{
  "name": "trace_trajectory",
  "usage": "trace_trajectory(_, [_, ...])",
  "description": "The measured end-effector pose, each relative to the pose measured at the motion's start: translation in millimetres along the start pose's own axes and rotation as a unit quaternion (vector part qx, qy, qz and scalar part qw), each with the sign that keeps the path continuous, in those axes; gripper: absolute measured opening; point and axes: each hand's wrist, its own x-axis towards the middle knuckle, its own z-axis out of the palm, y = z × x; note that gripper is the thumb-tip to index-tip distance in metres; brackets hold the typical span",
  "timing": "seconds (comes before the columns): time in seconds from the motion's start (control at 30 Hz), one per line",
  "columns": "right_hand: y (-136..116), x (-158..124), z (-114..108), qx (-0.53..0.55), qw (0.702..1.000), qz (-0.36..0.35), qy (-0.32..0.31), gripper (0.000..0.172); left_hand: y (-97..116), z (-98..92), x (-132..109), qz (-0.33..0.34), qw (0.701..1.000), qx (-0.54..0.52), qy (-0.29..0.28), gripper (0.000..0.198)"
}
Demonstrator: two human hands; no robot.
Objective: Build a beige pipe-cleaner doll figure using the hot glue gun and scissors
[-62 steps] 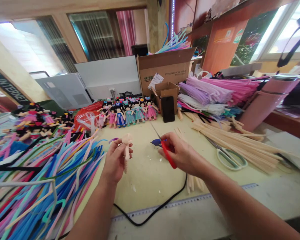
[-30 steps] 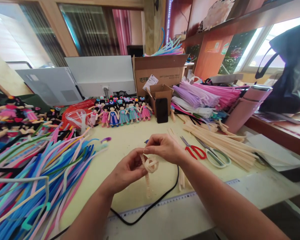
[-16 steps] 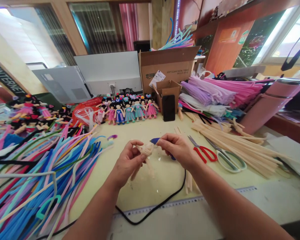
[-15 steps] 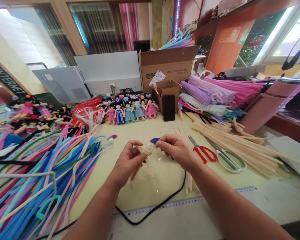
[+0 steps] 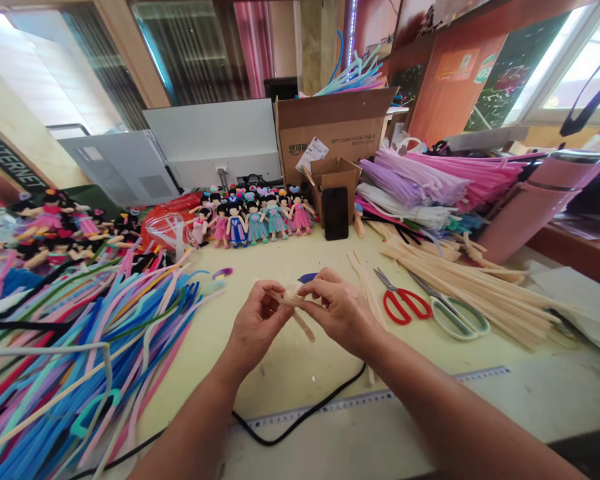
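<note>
Between my two hands is a small beige pipe-cleaner figure (image 5: 293, 294), wound into a rounded lump with a loose end hanging below it. My left hand (image 5: 257, 320) pinches it from the left with thumb and fingers. From the other side my right hand (image 5: 341, 310) grips its right edge between thumb and fingertips. Just behind the right hand shows part of a blue tool (image 5: 307, 277); most of it is hidden, so its kind is unclear. A black cord (image 5: 325, 401) loops across the table below the hands.
Red-handled scissors (image 5: 406, 307) and pale green-handled scissors (image 5: 461, 321) lie on the right beside beige pipe cleaners (image 5: 475, 293). Coloured pipe cleaners (image 5: 100, 360) cover the left. Small dolls (image 5: 255, 223), a phone (image 5: 335, 213) and a carton (image 5: 340, 123) stand behind. A ruler (image 5: 370, 400) lies in front.
My right hand has moved slightly left and now pinches the beige lump, where it was just right of it before. The lump has turned, and its hanging ends lie differently.
</note>
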Motion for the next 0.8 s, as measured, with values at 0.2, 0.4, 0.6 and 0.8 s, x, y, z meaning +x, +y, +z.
trace_trajectory(0.2, [-0.2, -0.1, 2.2, 0.011, 1.0, -0.006, -0.004, 0.002, -4.6, -1.4, -0.3, 0.003, 1.0, -0.003, -0.003, 0.039])
trace_trajectory(0.4, [-0.4, 0.3, 2.7, 0.036, 0.999, 0.001, -0.003, 0.008, -1.8, 0.3, -0.3, -0.003, 1.0, -0.006, 0.004, 0.042])
trace_trajectory(0.6, [-1.3, 1.5, 1.6, 0.048, 0.999, 0.01, -0.01, 0.011, 2.8, 3.0, -2.2, -0.006, 1.0, -0.022, 0.002, 0.041])
trace_trajectory(0.8, [-4.0, 2.0, 0.0, 0.09, 0.996, 0.02, 0.002, 0.006, 10.3, 3.9, -1.8, -0.016, 0.999, -0.038, 0.011, 0.04])
